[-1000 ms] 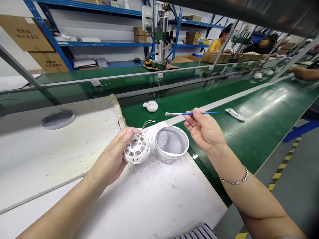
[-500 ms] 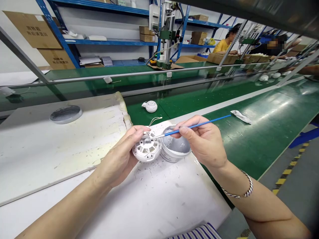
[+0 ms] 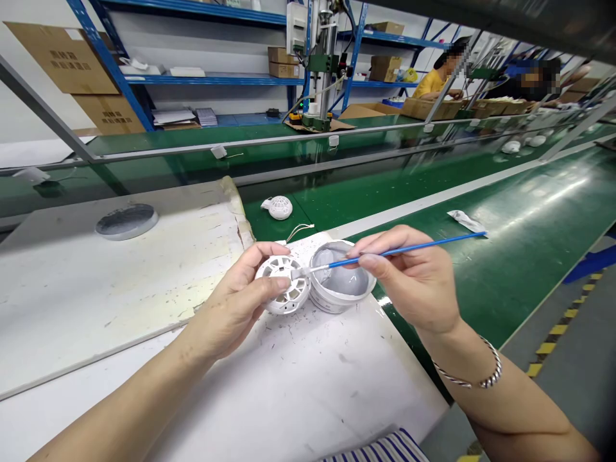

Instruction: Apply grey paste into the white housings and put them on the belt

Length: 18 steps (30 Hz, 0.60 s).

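My left hand [image 3: 235, 298] grips a round white plastic housing [image 3: 294, 298] with slotted openings, its thumb lying across the front face. Two thin wires [image 3: 299, 230] with a small plug stick out behind it. Between the thumb and fingers of my right hand [image 3: 414, 276] is a slim blue paintbrush [image 3: 409, 248], whose pale tip meets the middle of the housing near my left thumb. Just right of the housing stands a white tub [image 3: 337, 303] with grey paste [image 3: 344, 279] inside, partly behind my right fingers.
A grey-smeared lid [image 3: 127, 221] lies on the white board at left. Another white housing [image 3: 279, 207] sits on the green belt. A crumpled white packet [image 3: 466, 221] lies at right. Two people work among cardboard boxes [image 3: 430, 108] at the far right.
My right hand and the brush have shifted right, the handle now lying flatter. My left thumb has moved onto the face of the housing. The white housing on the belt has drifted left.
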Motion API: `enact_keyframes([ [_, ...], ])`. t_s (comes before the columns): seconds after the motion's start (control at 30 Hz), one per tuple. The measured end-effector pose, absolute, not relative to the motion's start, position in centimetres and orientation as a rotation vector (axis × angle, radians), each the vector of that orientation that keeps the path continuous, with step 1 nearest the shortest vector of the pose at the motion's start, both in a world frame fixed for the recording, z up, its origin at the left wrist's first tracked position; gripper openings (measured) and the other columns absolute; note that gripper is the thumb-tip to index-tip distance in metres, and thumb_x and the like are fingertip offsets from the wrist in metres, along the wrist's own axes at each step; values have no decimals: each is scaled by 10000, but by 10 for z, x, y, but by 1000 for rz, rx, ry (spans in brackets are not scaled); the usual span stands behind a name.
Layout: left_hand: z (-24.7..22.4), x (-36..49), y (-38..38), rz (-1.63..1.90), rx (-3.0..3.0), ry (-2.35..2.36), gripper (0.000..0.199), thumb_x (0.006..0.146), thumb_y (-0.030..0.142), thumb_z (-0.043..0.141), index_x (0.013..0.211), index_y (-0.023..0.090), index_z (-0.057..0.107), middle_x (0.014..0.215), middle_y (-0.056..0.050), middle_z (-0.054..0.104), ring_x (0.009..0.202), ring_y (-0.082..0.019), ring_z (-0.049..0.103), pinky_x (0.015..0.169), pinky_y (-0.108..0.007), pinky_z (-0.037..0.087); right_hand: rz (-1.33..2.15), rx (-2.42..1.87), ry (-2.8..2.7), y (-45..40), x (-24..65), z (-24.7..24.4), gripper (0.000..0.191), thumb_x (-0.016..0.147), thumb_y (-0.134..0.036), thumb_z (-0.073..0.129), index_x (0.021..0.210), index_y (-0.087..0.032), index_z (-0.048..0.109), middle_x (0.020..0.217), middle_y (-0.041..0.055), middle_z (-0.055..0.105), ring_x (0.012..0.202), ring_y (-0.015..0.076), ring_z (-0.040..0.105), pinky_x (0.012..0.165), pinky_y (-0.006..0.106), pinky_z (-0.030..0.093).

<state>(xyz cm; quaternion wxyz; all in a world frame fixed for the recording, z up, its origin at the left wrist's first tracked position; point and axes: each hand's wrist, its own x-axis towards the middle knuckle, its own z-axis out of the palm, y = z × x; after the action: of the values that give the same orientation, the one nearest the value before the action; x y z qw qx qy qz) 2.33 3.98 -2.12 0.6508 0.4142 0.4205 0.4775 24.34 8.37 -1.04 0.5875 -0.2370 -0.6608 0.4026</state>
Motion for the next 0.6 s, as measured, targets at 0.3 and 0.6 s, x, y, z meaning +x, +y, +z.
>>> enact_keyframes([
  [0.3,-20,23,39,1234,934,1074,255,787,203,708,994,247,565,844,29,641,637,-78,563,539,-157,428,621,-553,-1491,84,257,-12,98,815,-173,738,821,-266,705,794,3,732,763,180,709,690,341,641],
  [0.6,-24,29,37,1316,1038,1163,250,790,271,737,966,248,561,915,21,616,679,-90,557,555,-176,449,520,-534,-1539,77,255,-15,172,815,-139,736,878,-296,707,804,0,740,766,187,711,675,357,638],
])
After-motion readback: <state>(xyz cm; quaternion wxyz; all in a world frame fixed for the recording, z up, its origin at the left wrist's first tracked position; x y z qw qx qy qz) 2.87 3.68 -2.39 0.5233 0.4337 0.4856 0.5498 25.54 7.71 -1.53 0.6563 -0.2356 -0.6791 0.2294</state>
